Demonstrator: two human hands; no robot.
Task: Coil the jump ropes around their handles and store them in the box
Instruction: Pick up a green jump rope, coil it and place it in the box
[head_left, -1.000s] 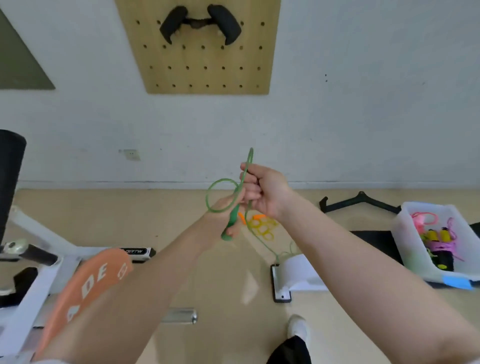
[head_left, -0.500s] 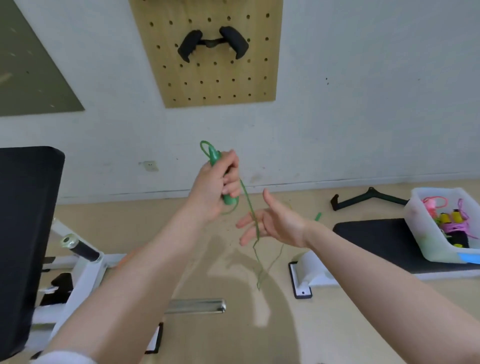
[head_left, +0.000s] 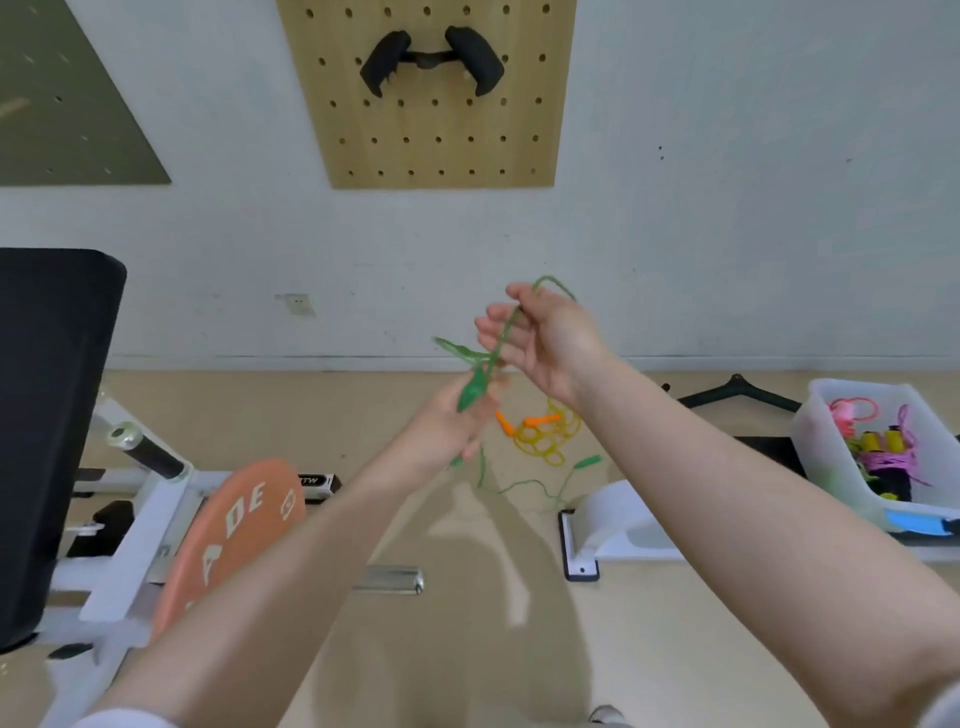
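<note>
A pale, scuffed wall (head_left: 727, 234) is seen at the back, with a wooden pegboard (head_left: 441, 140) mounted on it — a black grip attachment (head_left: 431, 60) is hung near its top. A dark panel (head_left: 62, 104) is fixed further left, and a socket (head_left: 297, 303) lower down. The beige floor (head_left: 467, 623) is evenly lit. A black padded bench (head_left: 47, 415) on a white frame (head_left: 130, 525) is placed at left — an orange weight plate (head_left: 234, 525) is leaned beside it.

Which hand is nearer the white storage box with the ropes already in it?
Right. The right hand is raised mid-frame holding the green rope, well left of the box. The left hand, gripping the green handle, is farther left still.
</note>
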